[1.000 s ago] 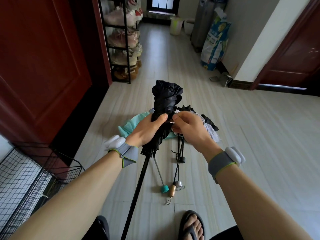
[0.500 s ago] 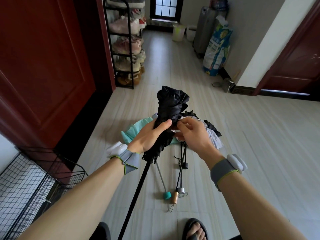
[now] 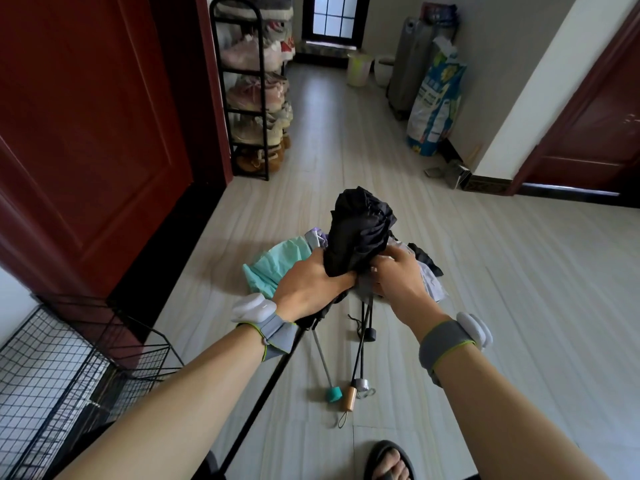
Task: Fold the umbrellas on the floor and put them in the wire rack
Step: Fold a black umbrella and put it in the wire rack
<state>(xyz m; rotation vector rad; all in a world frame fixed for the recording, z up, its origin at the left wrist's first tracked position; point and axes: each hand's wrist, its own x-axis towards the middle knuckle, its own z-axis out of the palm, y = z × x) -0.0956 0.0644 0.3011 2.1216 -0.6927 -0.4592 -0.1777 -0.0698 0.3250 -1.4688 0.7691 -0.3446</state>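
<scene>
A black umbrella [image 3: 360, 233] is held upright in front of me, its canopy bunched and its thin shaft running down toward my legs. My left hand [image 3: 311, 284] wraps around the lower part of the canopy. Against the right side of that fabric my right hand [image 3: 398, 278] grips the folds. Behind them on the floor lie a teal umbrella [image 3: 277, 265] and other collapsed umbrellas, their shafts and handles [image 3: 349, 396] pointing toward me. The black wire rack [image 3: 62, 368] stands at the lower left beside the door.
A dark red door [image 3: 86, 133] fills the left side. A shoe shelf [image 3: 256, 95] stands further along that wall. A printed sack [image 3: 436, 102] and a suitcase lean at the right wall. My sandalled foot [image 3: 389, 460] shows at the bottom.
Both hands have closed tighter around the canopy. The right hand has slid in against the fabric and the black umbrella sits a little further right. The view has tilted slightly downward.
</scene>
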